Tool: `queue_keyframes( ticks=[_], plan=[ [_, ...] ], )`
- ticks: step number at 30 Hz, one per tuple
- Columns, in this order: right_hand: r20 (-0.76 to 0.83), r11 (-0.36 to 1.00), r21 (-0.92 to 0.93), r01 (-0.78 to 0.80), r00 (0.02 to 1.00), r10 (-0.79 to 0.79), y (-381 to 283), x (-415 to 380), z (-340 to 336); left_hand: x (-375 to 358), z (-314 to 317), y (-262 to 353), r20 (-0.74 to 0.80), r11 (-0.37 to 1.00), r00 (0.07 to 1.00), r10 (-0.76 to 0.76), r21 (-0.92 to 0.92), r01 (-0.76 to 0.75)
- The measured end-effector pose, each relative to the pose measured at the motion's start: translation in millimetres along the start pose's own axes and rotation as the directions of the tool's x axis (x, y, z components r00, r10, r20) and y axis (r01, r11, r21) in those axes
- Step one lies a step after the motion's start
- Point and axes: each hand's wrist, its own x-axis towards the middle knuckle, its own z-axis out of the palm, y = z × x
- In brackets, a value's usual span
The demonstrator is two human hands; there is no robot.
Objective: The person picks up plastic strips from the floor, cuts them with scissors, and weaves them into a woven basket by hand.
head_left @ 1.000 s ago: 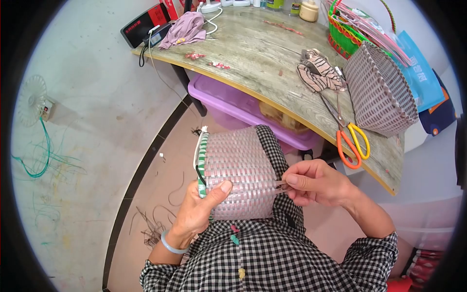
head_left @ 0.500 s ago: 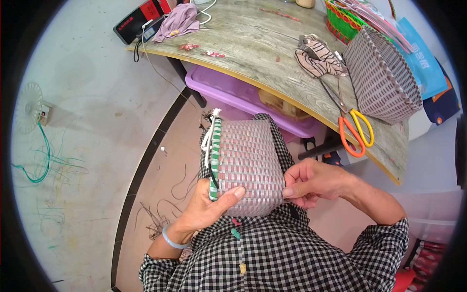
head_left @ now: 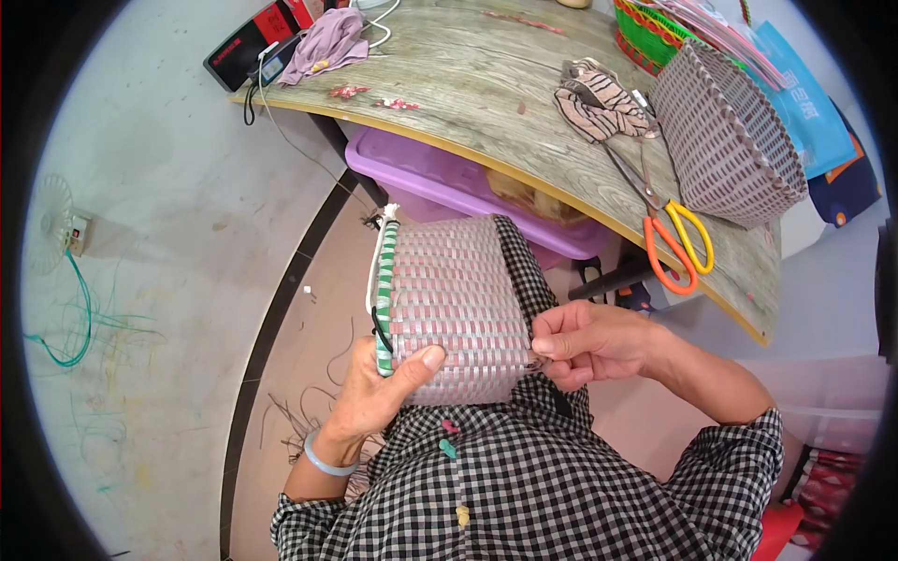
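A woven basket [head_left: 454,309] of silver-grey and dull pink plastic strips lies on its side across my lap. Green and white wrapping covers its rim [head_left: 384,299], and a white cord with a black tie runs along that edge. My left hand [head_left: 379,383] grips the near rim side, thumb pressed on the woven wall and fingers hidden behind it. At the opposite, right-hand edge, my right hand [head_left: 589,344] is closed in a pinch against the corner. A small dark strip end shows by those fingertips; what they hold is mostly hidden.
Orange-and-yellow-handled scissors [head_left: 669,220] overhang the wooden table [head_left: 458,103] edge. Beside them stand another woven basket [head_left: 725,140] and a striped cloth [head_left: 599,103]. A purple bin [head_left: 421,178] sits under the table. Loose strips [head_left: 295,425] litter the floor at left.
The basket and both hands have shifted slightly left and up in the view, along with a small camera shift. My left hand keeps its grip; my right hand stays pinched at the edge.
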Motion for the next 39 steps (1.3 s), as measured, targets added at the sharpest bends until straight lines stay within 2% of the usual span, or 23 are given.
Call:
queue_keyframes(
  ticks=[6,9,12,13,15,16,17,19,22,28,34,37,39],
  plan=[
    [-0.075,0.973,-0.225,-0.055,0.996,0.039,-0.3,1.0,8.7,-0.8,6.4,3.1,0.033,0.999,0.999,-0.024,-0.033,0.025],
    [-0.125,0.971,-0.237,0.024,0.991,-0.055,-1.9,2.5,2.9,2.3,5.7,-7.2,-0.006,0.998,0.999,-0.051,-0.027,0.051],
    [-0.157,0.969,-0.227,0.103,0.978,-0.14,-7.3,2.6,7.0,6.2,10.3,-4.4,-0.041,0.994,0.999,-0.036,-0.105,0.031],
    [-0.153,0.977,-0.173,0.123,0.977,-0.15,-7.3,3.1,9.3,6.9,10.7,-3.1,-0.053,0.988,0.998,-0.044,-0.149,0.036],
    [-0.173,0.932,-0.216,0.291,0.928,-0.33,-8.0,-0.8,25.4,8.7,10.3,-0.3,-0.079,0.971,0.995,-0.06,-0.235,0.04],
    [-0.18,0.898,-0.237,0.37,0.892,-0.415,-6.7,-1.9,31.7,9.4,8.9,0.1,-0.085,0.957,0.993,-0.085,-0.285,0.058],
    [-0.151,0.812,-0.34,0.474,0.825,-0.545,-3.0,-0.3,33.9,10.2,6.6,-0.4,-0.088,0.939,0.99,-0.112,-0.336,0.076],
    [-0.053,0.578,-0.514,0.634,0.649,-0.759,6.3,3.3,34.4,10.3,4.0,-0.8,-0.083,0.911,0.986,-0.144,-0.4,0.099],
    [0.104,0.415,-0.594,0.69,0.577,-0.81,11.5,5.7,21.2,9.9,2.4,0.1,-0.065,0.894,0.983,-0.173,-0.43,0.129],
    [0.293,0.208,-0.776,0.595,0.634,-0.716,-10.6,-4.5,25.1,8.6,-3.2,2.8,-0.002,0.878,0.969,-0.249,-0.422,0.225],
    [0.133,0.354,-0.754,0.554,0.656,-0.743,-3.0,0.6,28.7,6.4,1.0,1.2,-0.003,0.864,0.966,-0.258,-0.449,0.23],
    [0.025,0.465,-0.673,0.576,0.646,-0.763,3.0,4.0,30.9,7.8,3.6,0.2,-0.013,0.862,0.966,-0.259,-0.454,0.225],
    [0.011,0.447,-0.66,0.604,0.602,-0.798,4.6,8.1,30.2,9.2,6.9,-1.2,-0.031,0.859,0.97,-0.241,-0.472,0.198]
  ],
)
